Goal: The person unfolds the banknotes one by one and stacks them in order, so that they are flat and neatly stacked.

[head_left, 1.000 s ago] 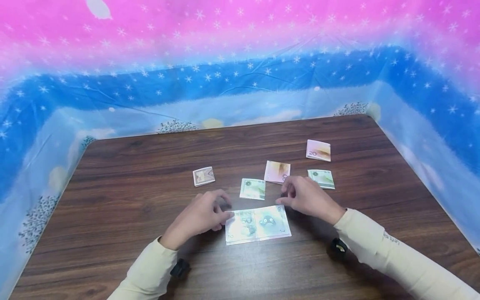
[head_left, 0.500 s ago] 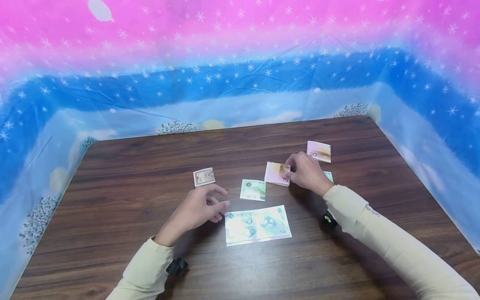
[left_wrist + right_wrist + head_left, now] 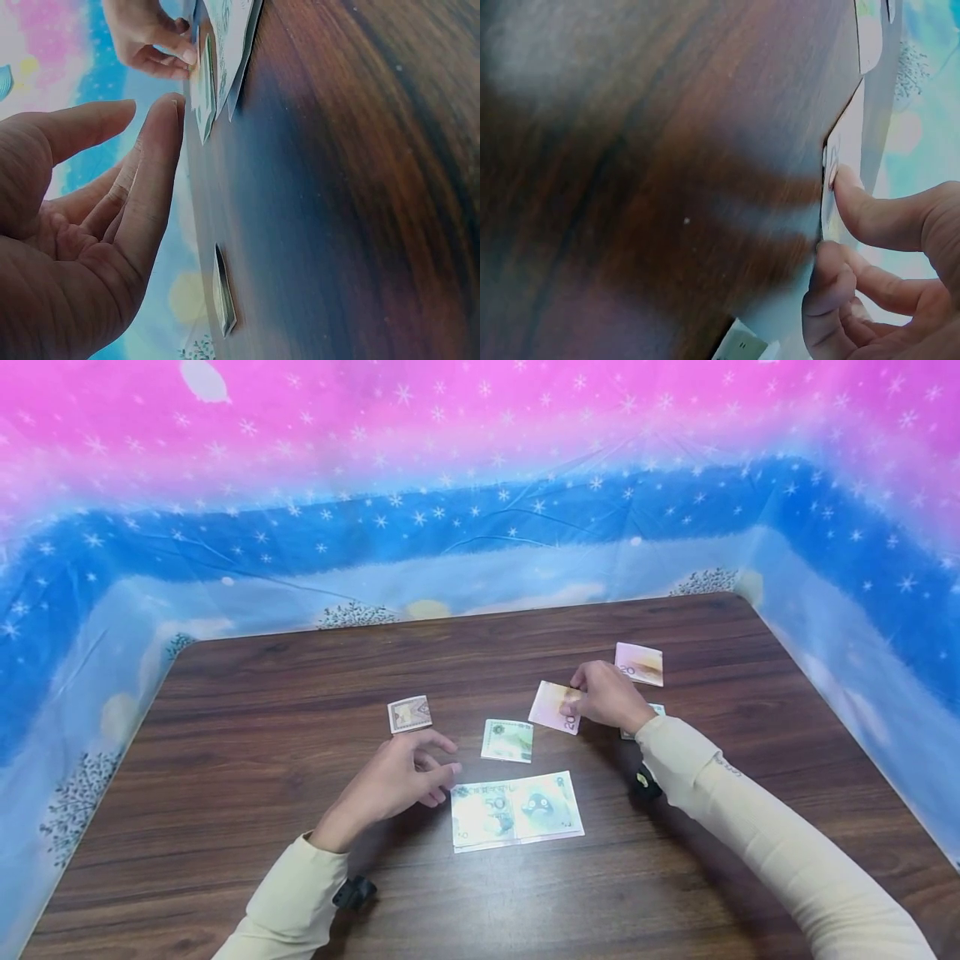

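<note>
My right hand (image 3: 611, 696) pinches the right edge of a folded pink banknote (image 3: 550, 703) marked 20. In the right wrist view, the thumb (image 3: 877, 217) lies on top of that note, with the curled fingers at its edge. My left hand (image 3: 386, 777) hovers above the table with loosely bent fingers and holds nothing. Close to its fingertips lies an unfolded pale banknote (image 3: 517, 814) marked 50, with another sheet edge showing under it. A folded green banknote (image 3: 507, 741) lies between the hands. Beyond the left hand is a small folded brown banknote (image 3: 409, 714).
Another folded pink banknote (image 3: 640, 663) lies behind the right hand. A second folded green banknote (image 3: 658, 709) is mostly hidden by the right hand and wrist. The brown wooden table (image 3: 262, 685) is bordered by a patterned cloth backdrop (image 3: 450, 518).
My right hand has moved away from the pale banknote to the pink one, which now sits slightly turned. My left hand has drawn back from the pale banknote's left edge.
</note>
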Demonstrator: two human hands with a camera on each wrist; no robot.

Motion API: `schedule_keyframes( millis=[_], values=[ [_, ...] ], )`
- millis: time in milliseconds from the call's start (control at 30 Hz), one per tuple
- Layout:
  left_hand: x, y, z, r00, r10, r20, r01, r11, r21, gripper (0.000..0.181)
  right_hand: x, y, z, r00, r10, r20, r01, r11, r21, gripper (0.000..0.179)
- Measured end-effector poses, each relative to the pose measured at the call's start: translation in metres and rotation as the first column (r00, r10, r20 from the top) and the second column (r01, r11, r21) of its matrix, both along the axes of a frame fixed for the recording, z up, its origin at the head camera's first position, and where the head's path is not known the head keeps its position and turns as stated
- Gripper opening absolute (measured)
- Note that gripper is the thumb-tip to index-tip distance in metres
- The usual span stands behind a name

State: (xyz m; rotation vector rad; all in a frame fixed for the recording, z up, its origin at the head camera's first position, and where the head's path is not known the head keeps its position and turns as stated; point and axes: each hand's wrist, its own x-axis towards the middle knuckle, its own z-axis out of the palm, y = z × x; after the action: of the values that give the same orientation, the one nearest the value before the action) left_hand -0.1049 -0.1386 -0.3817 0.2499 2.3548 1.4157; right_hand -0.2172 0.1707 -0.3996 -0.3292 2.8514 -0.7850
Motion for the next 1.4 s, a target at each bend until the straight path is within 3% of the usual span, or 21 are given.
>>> schedule_keyframes(
  millis=[367, 600, 767, 900, 1067, 1267, 1400],
  values=[
    [0.000, 0.001, 0.001, 1.000, -0.011, -0.003, 0.011, 1.000, 0.011, 0.030, 0.001, 0.005, 0.000, 0.995, -0.095, -0.045, 0.093, 0.995, -0.033, 0.021],
    [0.001, 0.003, 0.001, 1.000, -0.018, 0.001, 0.018, 0.999, 0.045, 0.030, 0.004, 0.012, 0.012, 0.989, -0.143, -0.036, 0.137, 0.983, -0.124, 0.013],
    [0.002, 0.007, 0.001, 0.999, -0.021, -0.027, 0.022, 0.999, 0.039, 0.027, 0.010, 0.014, 0.024, 0.984, -0.177, 0.012, 0.175, 0.954, -0.242, 0.013],
    [0.004, 0.015, 0.001, 0.996, -0.029, -0.081, 0.031, 0.999, 0.021, 0.027, 0.017, 0.013, 0.029, 0.978, -0.195, 0.072, 0.208, 0.914, -0.348, 0.015],
    [0.004, 0.027, -0.001, 0.991, 0.018, -0.130, -0.017, 1.000, 0.015, 0.029, 0.027, 0.008, 0.031, 0.964, -0.180, 0.197, 0.256, 0.831, -0.494, 0.019],
    [0.001, 0.039, -0.004, 0.992, 0.121, -0.031, -0.117, 0.986, 0.117, 0.040, 0.044, -0.005, 0.029, 0.940, -0.097, 0.328, 0.293, 0.721, -0.628, 0.022],
    [-0.002, 0.042, -0.005, 0.988, 0.136, 0.067, -0.146, 0.969, 0.200, 0.048, 0.056, -0.014, 0.026, 0.926, -0.035, 0.377, 0.308, 0.648, -0.697, 0.024]
  ],
)
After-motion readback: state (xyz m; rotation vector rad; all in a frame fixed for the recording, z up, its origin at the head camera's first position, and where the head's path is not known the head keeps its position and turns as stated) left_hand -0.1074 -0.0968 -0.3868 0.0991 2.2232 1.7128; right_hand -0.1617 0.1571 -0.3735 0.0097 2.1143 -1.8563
